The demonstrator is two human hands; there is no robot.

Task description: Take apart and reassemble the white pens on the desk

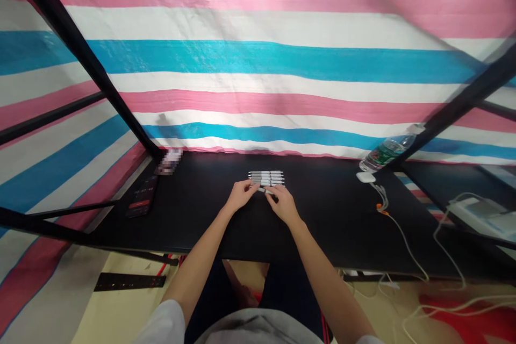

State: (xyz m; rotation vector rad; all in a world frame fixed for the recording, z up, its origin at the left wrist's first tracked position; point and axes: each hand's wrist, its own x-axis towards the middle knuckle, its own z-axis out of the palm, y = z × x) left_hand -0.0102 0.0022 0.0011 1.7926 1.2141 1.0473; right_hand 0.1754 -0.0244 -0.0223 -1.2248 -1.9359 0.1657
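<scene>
Several white and grey pens lie side by side in a neat row on the black table, all pointing crosswise. Just on the near side of that row, one more pen is held lengthwise between my two hands. My left hand pinches its left end with closed fingers. On the other end are the fingers of my right hand, with the thumb tucked underneath. Parts of this pen are hidden behind my fingertips.
A phone and a small blurred card or packet lie at the left. At the right rear, a plastic water bottle leans near a white charger with cables. Black frame bars flank the table before a striped sheet.
</scene>
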